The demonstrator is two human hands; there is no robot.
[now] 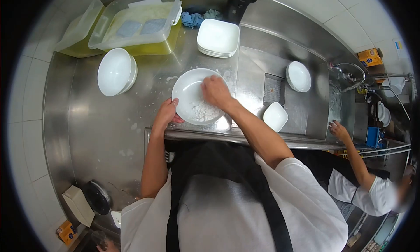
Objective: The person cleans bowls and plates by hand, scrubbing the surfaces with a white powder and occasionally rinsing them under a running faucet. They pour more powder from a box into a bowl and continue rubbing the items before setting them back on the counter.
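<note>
A large white bowl [186,92] rests on the steel counter near its front edge, with white suds in its lower part. My left hand [166,112] grips the rim on the left side, thumb over the edge and fingers underneath. Inside the bowl, my right hand [215,93] is closed with its knuckles up; what it holds, if anything, is hidden. Behind the bowl stands a stack of square white plates [218,37]. To the left are nested white bowls [116,72].
A plastic tub [173,42] of yellowish liquid holds two grey pads. Blue cloths [191,19] lie beside a black flask [239,6]. Right are a square bowl [275,117], an oval dish [299,76] and a sink [336,101] with a co-worker's hand [339,130]. Another person's hand [109,246] holds a glass.
</note>
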